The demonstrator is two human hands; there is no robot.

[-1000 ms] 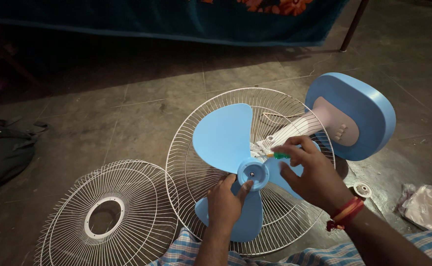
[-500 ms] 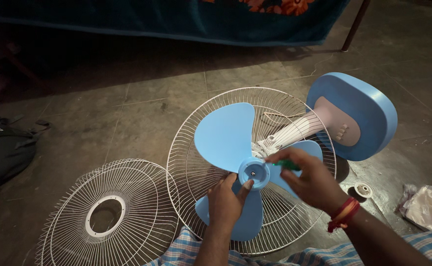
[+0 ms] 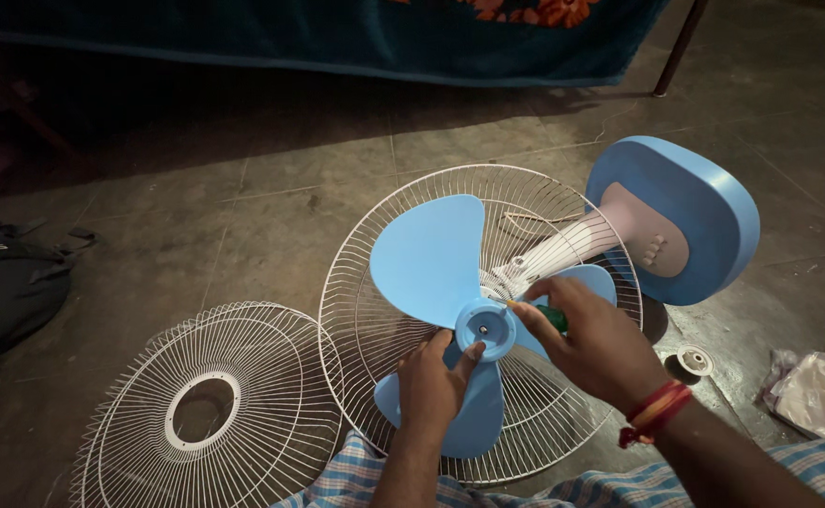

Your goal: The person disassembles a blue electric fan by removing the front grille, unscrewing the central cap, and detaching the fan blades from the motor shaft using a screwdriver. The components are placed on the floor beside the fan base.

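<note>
At the centre of the frame a light blue three-bladed fan blade (image 3: 441,273) lies over a white wire rear guard (image 3: 365,282) on the dark tiled floor (image 3: 271,179). The left hand (image 3: 428,388) rests on the lower blade, its thumb touching the round hub (image 3: 485,328); whether its fingers grip the blade I cannot tell. The right hand (image 3: 593,343) is closed around a small green-handled screwdriver (image 3: 554,317), held just right of the hub. The fan's blue base (image 3: 690,202) stands tilted at the upper right. A detached front guard (image 3: 207,406) lies lower left, a dark bag (image 3: 3,287) at the left edge, a small round cap (image 3: 694,360) and a plastic bag (image 3: 822,395) lower right.
</note>
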